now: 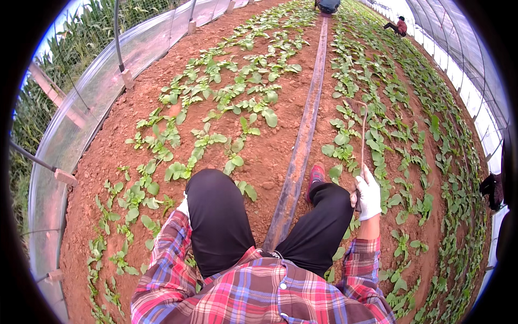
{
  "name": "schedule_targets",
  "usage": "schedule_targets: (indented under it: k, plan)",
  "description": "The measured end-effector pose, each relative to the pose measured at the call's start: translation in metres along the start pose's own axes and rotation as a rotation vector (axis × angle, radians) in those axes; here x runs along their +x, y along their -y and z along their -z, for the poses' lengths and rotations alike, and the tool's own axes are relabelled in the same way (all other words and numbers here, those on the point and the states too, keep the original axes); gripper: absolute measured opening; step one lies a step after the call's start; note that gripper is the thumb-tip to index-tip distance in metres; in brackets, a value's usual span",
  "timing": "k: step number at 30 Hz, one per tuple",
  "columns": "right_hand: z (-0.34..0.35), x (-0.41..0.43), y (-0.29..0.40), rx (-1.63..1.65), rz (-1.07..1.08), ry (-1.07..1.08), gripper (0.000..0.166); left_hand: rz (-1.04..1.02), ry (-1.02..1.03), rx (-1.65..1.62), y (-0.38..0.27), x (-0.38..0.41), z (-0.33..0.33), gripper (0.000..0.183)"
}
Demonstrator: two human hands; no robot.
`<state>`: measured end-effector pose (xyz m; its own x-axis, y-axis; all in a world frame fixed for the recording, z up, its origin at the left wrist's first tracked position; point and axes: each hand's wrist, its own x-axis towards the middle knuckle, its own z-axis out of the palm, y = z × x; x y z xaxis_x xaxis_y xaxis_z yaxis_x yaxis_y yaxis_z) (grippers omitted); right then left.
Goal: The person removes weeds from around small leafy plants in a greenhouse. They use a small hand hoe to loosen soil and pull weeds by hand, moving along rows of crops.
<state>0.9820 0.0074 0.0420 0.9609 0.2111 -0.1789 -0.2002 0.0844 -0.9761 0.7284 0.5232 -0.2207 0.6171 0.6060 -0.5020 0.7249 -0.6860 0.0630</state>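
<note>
My right hand (367, 194), in a white glove with bare fingertips showing, grips a small long-necked hand hoe (364, 137) beside my right knee. The hoe's thin, rusty shaft points away from me, and its blade (354, 106) is over the leafy seedlings (342, 139) right of the hose. Only a strip of white glove shows of my left hand (184, 207); the rest is hidden behind my left knee, so its hold cannot be seen. Green seedlings (135, 198) grow in the reddish soil near it.
A flat, dark plastic irrigation hose (307, 125) runs between my legs and up the bed. Clear plastic sheeting (101, 81) with metal hoops and bricks (127, 78) borders the left side. One person (328, 5) is ahead along the hose; another person (400, 26) sits low at far right.
</note>
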Motion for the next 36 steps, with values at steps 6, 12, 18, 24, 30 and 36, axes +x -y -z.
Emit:
schedule_targets:
  k: [6, 12, 18, 24, 30, 36]
  plan:
    - [-0.052, 0.05, -0.053, 0.259, -0.198, 0.213, 0.055, 0.092, -0.035, -0.018, 0.005, -0.016, -0.004, 0.032]
    - [-0.059, 0.054, -0.095, 0.321, -0.407, 0.319, 0.064, 0.177, -0.146, -0.034, 0.018, -0.042, 0.0, 0.032]
    - [-0.059, 0.051, -0.089, 0.16, -0.3, 0.236, 0.064, -0.075, -0.546, -0.555, -0.064, -0.103, 0.0, 0.032]
    - [-0.06, 0.05, -0.095, 0.154, -0.296, 0.246, 0.06, -0.507, -0.283, -1.106, -0.158, -0.166, 0.078, 0.032]
    - [-0.065, 0.049, -0.093, 0.042, -0.278, 0.216, 0.057, -0.711, -0.059, -0.932, -0.193, -0.119, 0.107, 0.033]
    - [-0.068, 0.041, -0.081, 0.028, -0.311, 0.155, 0.06, -0.876, -0.026, -0.364, -0.175, -0.008, 0.068, 0.034]
